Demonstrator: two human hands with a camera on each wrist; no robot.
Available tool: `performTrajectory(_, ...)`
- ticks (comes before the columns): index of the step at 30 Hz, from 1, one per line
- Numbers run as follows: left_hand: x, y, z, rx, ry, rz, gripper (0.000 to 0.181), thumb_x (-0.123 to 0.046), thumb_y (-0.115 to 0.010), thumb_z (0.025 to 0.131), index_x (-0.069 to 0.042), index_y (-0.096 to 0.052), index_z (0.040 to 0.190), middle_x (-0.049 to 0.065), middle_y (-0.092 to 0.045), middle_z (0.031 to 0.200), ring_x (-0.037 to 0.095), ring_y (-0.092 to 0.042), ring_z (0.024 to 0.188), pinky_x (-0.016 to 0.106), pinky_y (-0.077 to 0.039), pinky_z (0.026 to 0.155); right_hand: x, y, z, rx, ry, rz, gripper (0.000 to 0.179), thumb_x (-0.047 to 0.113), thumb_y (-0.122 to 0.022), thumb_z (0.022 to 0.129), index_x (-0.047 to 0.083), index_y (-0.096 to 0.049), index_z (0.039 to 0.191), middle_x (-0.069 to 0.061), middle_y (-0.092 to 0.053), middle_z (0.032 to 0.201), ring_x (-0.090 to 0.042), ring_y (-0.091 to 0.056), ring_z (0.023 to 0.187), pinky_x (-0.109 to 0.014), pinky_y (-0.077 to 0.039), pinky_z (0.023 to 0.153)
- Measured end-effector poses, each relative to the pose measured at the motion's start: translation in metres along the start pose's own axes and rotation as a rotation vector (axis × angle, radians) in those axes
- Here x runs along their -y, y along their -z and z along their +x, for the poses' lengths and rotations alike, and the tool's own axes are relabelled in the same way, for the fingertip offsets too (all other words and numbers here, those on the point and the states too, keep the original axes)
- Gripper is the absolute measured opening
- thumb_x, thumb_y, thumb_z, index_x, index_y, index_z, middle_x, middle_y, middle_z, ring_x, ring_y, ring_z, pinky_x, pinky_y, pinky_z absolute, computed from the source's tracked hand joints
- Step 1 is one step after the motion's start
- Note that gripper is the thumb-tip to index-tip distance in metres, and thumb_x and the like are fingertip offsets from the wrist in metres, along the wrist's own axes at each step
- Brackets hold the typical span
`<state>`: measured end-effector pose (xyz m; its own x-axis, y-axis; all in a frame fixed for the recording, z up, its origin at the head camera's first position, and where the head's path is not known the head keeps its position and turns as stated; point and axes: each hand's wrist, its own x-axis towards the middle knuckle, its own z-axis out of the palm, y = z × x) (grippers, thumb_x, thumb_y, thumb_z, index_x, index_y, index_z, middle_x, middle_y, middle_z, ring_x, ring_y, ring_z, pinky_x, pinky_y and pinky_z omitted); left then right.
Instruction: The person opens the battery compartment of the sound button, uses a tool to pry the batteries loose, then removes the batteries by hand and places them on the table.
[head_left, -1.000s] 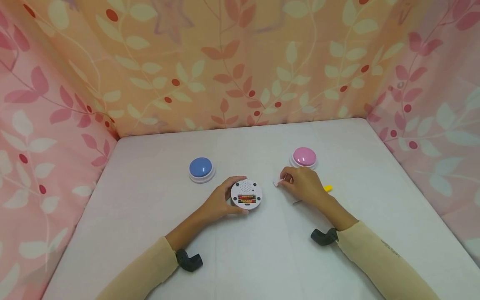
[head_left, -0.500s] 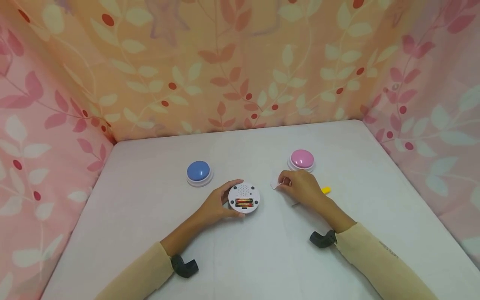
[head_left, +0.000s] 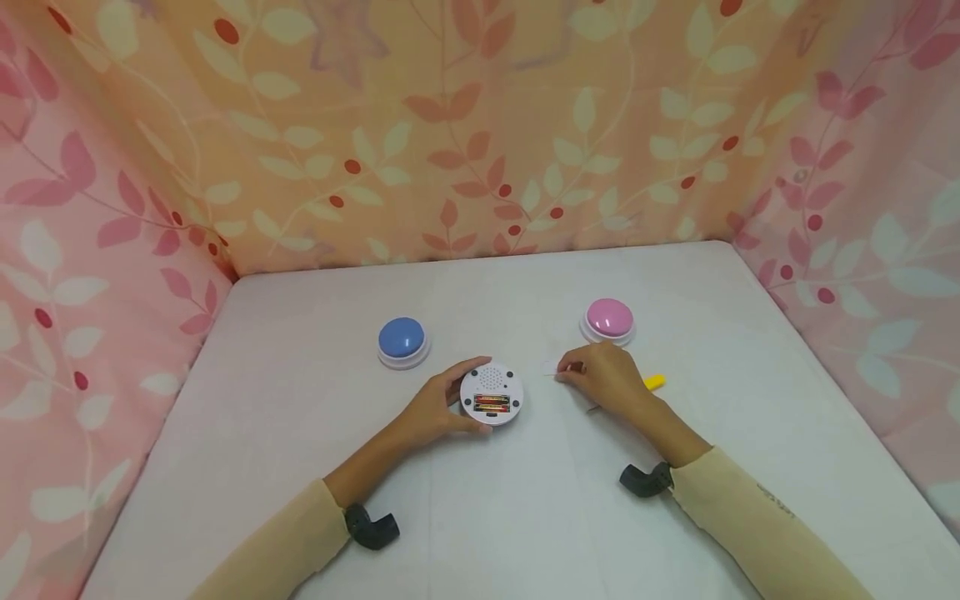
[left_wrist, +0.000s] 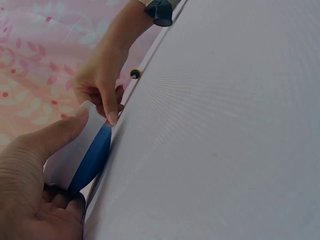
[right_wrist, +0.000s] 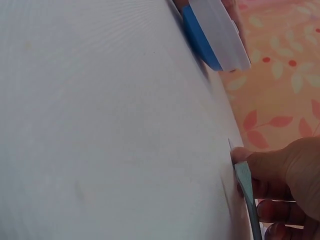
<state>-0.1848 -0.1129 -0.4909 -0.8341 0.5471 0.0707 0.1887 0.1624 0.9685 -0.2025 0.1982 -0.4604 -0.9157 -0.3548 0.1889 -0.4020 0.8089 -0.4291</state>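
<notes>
My left hand grips the rim of a round push-button buzzer, its underside facing up. Two batteries sit in the uncovered compartment. In the left wrist view its blue dome points down, close to the tabletop. My right hand pinches a small thin white piece, seen nearly edge-on, its details too small to tell. Beneath that hand is a screwdriver with a yellow handle; the hand hides its middle. Its flat grey tip shows in the right wrist view.
A blue-domed buzzer stands upright at back left, and a pink-domed one stands just behind my right hand. A white cloth covers the table. Floral curtains enclose its back and sides.
The white piece in my right fingers has tilted from a visible flat face to nearly edge-on. My left hand keeps its grip on the buzzer. The head view has shifted slightly.
</notes>
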Motion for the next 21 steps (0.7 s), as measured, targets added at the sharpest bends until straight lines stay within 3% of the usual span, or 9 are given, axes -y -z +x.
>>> performTrajectory(6, -0.003, 0.001, 0.0, 0.017, -0.01, 0.032, 0.105, -0.012, -0.095, 0.069, -0.017, -0.038, 0.157, 0.001, -0.038, 0.16, 0.022, -0.04, 0.145, 0.036, -0.035, 0.115, 0.002, 0.013, 0.001, 0.014, -0.029, -0.04, 0.034, 0.027, -0.083, 0.086, 0.014, -0.075, 0.117, 0.011, -0.064, 0.072, -0.009, -0.053, 0.062, -0.028, -0.045, 0.057)
performTrajectory(11, -0.003, 0.001, 0.001, 0.004, -0.022, 0.043, 0.106, -0.01, -0.094, 0.07, -0.016, -0.035, 0.158, 0.004, -0.037, 0.16, 0.021, -0.038, 0.146, 0.034, -0.035, 0.115, 0.009, 0.032, -0.001, -0.017, 0.021, -0.024, 0.031, 0.022, -0.083, 0.085, 0.013, -0.076, 0.115, 0.01, -0.066, 0.074, -0.01, -0.054, 0.064, -0.029, -0.046, 0.058)
performTrajectory(16, -0.002, 0.0, 0.001, -0.003, -0.011, 0.052, 0.105, -0.012, -0.096, 0.068, -0.018, -0.039, 0.156, 0.002, -0.039, 0.159, 0.019, -0.039, 0.146, 0.031, -0.035, 0.115, 0.018, 0.037, -0.003, 0.066, 0.125, -0.031, 0.03, 0.023, -0.083, 0.086, 0.013, -0.076, 0.114, 0.014, -0.066, 0.077, -0.006, -0.053, 0.066, -0.024, -0.046, 0.057)
performTrajectory(21, 0.001, -0.001, 0.001, -0.011, -0.017, 0.027, 0.101, -0.01, -0.096, 0.067, -0.022, -0.043, 0.152, 0.0, -0.044, 0.154, 0.018, -0.043, 0.142, 0.028, -0.036, 0.114, 0.02, 0.054, -0.013, 0.154, 0.082, -0.072, 0.033, 0.025, -0.083, 0.085, 0.013, -0.075, 0.116, 0.012, -0.066, 0.083, -0.009, -0.057, 0.072, -0.026, -0.049, 0.061)
